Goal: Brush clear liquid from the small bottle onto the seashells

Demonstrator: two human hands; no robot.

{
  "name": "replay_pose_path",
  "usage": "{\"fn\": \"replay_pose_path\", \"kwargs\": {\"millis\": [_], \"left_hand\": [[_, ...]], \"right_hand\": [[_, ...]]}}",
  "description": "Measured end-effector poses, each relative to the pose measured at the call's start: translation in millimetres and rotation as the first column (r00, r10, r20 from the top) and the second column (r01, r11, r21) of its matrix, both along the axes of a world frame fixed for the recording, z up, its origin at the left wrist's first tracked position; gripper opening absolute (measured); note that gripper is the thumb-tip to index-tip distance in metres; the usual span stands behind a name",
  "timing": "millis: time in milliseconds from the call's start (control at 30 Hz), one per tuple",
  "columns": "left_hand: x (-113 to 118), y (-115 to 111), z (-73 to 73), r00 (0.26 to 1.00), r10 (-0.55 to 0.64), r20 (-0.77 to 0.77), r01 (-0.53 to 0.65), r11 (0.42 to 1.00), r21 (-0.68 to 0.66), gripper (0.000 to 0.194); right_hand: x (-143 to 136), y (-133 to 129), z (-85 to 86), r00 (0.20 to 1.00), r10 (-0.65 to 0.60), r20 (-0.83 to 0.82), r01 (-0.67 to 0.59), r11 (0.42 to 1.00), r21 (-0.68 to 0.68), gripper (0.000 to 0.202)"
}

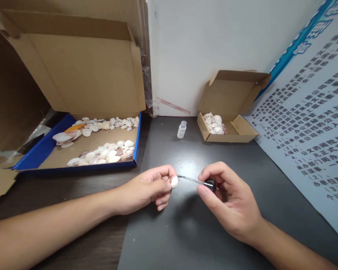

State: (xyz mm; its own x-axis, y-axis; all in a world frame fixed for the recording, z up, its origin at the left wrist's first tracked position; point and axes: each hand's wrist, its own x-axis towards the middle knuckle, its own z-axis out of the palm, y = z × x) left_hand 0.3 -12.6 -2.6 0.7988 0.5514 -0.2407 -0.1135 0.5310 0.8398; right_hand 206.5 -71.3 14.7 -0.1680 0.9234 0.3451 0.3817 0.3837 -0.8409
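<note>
Between thumb and forefinger, my left hand [149, 187] pinches a small white shell [174, 182] above the grey mat. My right hand [231, 198] grips the black cap of a brush applicator [210, 184]. Its thin clear stem points left, and the dark tip is close to the upper edge of the shell; whether they touch is hard to tell. Farther back on the mat stands a small uncapped glass bottle [181, 129] with a white label.
An open blue-edged box [136, 142] at the left holds several shells in two groups. A smaller open cardboard box [231, 137] with shells stands at the back right. Behind is a white panel [214, 41]; a printed sheet [307, 131] slants along the right.
</note>
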Motion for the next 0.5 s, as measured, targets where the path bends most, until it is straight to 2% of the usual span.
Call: {"fn": "replay_pose_path", "kwargs": {"millis": [67, 233, 367, 500], "left_hand": [[0.2, -0.3, 1.2, 1.000, 0.009, -0.010, -0.009, 1.000, -0.023, 0.016], [0.4, -0.6, 2.4, 1.000, 0.005, -0.005, -0.005, 1.000, -0.029, 0.013], [-0.1, -0.5, 1.7, 1.000, 0.008, -0.004, -0.009, 0.999, -0.035, 0.013], [-0.3, -0.4, 2.0, 1.000, 0.003, -0.010, -0.003, 1.000, -0.026, 0.013]], "right_hand": [[-0.3, -0.1, -0.1, 0.999, 0.045, -0.006, -0.045, 0.998, -0.033, 0.011], [-0.9, -0.5, 1.2, 0.999, -0.025, 0.044, 0.028, 0.997, -0.066, 0.012], [0.3, -0.5, 1.3, 0.999, 0.049, -0.005, -0.049, 0.997, -0.057, 0.008], [0.2, 0.0, 0.0, 0.999, -0.025, 0.046, 0.029, 0.996, -0.083, 0.010]]}}
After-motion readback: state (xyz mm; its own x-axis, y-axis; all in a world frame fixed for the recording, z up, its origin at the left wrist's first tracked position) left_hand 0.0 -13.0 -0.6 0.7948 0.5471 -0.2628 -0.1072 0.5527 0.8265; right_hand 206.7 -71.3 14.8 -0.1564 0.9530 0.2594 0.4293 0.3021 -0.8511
